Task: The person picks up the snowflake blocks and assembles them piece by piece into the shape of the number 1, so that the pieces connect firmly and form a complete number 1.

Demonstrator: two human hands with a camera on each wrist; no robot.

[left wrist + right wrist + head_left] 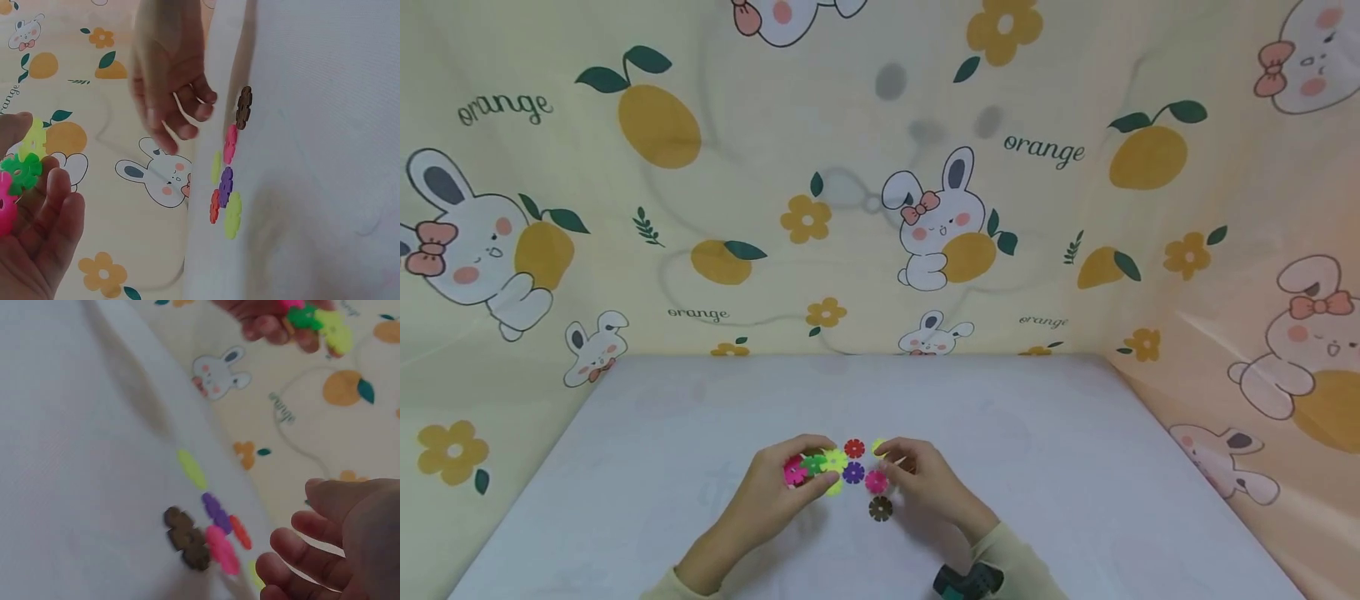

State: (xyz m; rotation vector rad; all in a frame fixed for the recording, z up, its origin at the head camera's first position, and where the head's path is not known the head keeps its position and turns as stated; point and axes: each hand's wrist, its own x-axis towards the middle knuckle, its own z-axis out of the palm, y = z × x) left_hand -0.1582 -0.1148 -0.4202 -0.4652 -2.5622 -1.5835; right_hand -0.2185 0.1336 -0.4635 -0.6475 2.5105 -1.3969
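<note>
In the head view, your left hand point(775, 482) grips a joined strip point(813, 465) of pink, green and yellow flower-shaped pieces over the white bench point(1037, 425), while your right hand point(931, 482) hovers by six loose discs point(853, 472). From the left wrist, the right hand's relaxed fingers hold nothing, above those discs on the bench. From the right wrist, the brown disc point(186, 539) lies just beside the pink one point(222, 550).

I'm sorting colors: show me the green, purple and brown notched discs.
Green notched disc point(29, 176), left wrist view: near middle.
Purple notched disc point(225, 187), left wrist view: its middle.
Brown notched disc point(187, 539), right wrist view: its middle.
</note>
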